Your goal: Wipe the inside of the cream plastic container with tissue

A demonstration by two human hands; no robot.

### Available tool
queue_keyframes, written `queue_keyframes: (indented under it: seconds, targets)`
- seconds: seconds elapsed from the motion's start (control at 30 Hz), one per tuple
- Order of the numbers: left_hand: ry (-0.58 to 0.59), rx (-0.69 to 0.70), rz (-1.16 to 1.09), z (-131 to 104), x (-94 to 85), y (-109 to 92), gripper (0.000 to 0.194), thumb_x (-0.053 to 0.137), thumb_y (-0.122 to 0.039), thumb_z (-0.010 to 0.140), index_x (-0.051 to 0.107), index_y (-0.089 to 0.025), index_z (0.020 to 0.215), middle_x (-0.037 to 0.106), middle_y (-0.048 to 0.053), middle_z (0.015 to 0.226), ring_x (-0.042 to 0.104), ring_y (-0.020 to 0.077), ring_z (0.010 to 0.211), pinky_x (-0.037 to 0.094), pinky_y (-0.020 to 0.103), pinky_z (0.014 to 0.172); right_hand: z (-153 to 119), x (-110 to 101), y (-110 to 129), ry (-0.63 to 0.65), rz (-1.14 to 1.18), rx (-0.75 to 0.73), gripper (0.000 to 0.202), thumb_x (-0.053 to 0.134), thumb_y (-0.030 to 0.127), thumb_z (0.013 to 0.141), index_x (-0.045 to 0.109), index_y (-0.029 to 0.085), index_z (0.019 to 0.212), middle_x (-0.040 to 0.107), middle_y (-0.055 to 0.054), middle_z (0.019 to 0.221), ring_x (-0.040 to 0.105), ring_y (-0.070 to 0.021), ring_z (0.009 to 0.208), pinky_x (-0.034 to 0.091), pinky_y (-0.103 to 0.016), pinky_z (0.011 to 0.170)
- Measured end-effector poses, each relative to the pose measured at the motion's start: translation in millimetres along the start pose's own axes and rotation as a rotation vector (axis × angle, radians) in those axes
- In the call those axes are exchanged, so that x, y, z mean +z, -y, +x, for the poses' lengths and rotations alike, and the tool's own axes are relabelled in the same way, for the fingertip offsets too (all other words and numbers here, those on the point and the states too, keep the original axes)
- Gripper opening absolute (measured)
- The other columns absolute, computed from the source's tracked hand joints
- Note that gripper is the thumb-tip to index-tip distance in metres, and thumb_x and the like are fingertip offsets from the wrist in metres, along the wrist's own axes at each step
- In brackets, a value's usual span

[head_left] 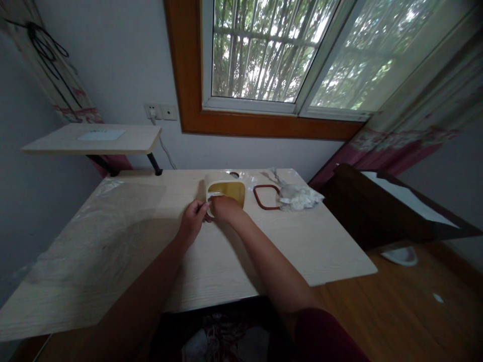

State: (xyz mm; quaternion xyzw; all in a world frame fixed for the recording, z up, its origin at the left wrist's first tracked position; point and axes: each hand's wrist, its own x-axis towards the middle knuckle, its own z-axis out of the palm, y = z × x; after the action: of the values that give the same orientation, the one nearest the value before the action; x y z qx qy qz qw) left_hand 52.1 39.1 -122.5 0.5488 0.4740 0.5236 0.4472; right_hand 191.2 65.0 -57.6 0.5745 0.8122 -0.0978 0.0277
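Note:
A small cream bin (238, 201) with a yellowish inside lies on the table, its opening facing me. My left hand (194, 213) is closed on the left edge of the bin, thumb near the rim. My right hand (223, 207) reaches to the left part of the opening, its fingers curled and mostly hidden. Something white (216, 193) shows inside just above those fingers; I cannot tell what it is. To the right of the bin lies a reddish-brown ring frame (267, 207), with a crumpled clear plastic bag (300, 197) touching its right side.
The pale wooden table (317, 246) stands against the wall under a window. A raised shelf (132, 143) on black legs rises at the back left. Thin clear plastic sheeting (124, 216) covers the table's left part. A dark brown piece of furniture (377, 216) is at the right.

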Motion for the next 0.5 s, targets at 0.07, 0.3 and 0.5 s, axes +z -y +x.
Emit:
queue_keyframes:
  seconds: [0.07, 0.3, 0.5]
  targets:
    - [0.001, -0.010, -0.002, -0.7, 0.3, -1.8, 0.032, 0.059, -0.050, 0.089, 0.054, -0.021, 0.078, 0.062, -0.003, 0.056, 0.063, 0.0143, 0.051, 0.049, 0.024, 0.055, 6.4, 2.7, -1.1, 0.004, -0.007, 0.035, 0.038, 0.047, 0.033, 0.099, 0.070, 0.014, 0.122, 0.073, -0.021, 0.117, 0.071, -0.0324, 0.108, 0.056, -0.039, 0.086]
    - [0.018, -0.006, -0.043, -1.2, 0.8, -0.4, 0.034, 0.062, -0.052, 0.088, 0.054, -0.021, 0.077, 0.062, -0.003, 0.057, 0.063, 0.0137, 0.050, 0.048, 0.023, 0.051, 23.4, 9.8, -5.9, 0.024, -0.009, 0.172, 0.041, 0.046, 0.032, 0.098, 0.071, 0.011, 0.122, 0.071, -0.025, 0.121, 0.069, -0.0350, 0.113, 0.056, -0.045, 0.092]
    - [0.015, -0.010, -0.041, -0.4, 0.6, 0.8, 0.034, 0.062, -0.052, 0.088, 0.055, -0.021, 0.078, 0.062, -0.003, 0.057, 0.062, 0.0129, 0.050, 0.047, 0.023, 0.052, 28.3, 10.0, -4.8, 0.074, 0.009, 0.230, 0.039, 0.046, 0.027, 0.098, 0.074, 0.009, 0.119, 0.071, -0.026, 0.121, 0.070, -0.0341, 0.113, 0.057, -0.045, 0.090]
